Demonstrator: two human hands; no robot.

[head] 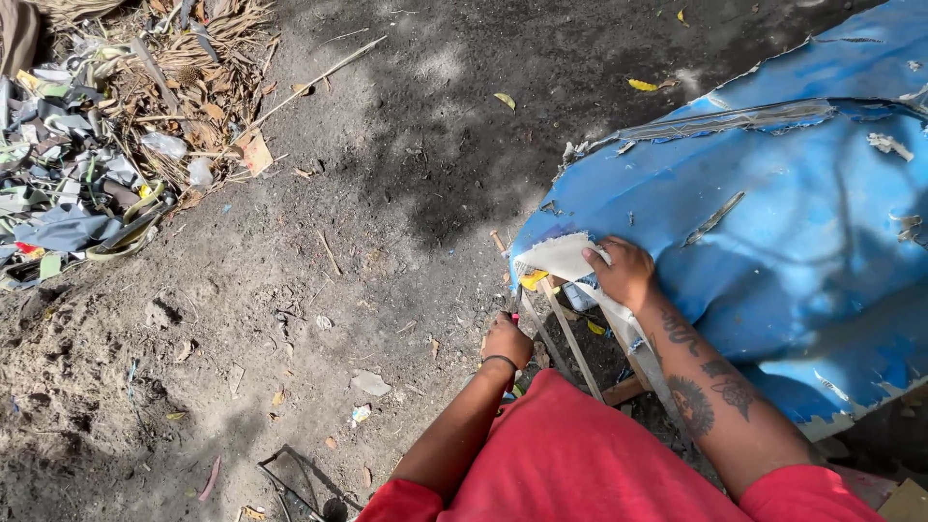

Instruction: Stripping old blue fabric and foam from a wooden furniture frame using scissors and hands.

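— How far along is the stripping?
— Early, I judge: only the corner of the blue sheet [773, 222], right of frame, is bare white. The right hand [623, 274] pinches that peeled flap [561, 256]; the left hand [507, 340] is clenched on a small tool, hardly visible.
— Surroundings?
— Dark bare soil [319, 242] outdoors; a litter heap [87, 145] upper left.

Sun-dappled dirt ground [319, 290], debris pile [87, 164]

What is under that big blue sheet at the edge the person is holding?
Under the blue sheet, thin wooden slats show at the lifted edge, where the right hand presses a whitish peeled patch. The left hand sits just below. Everything farther under is covered.
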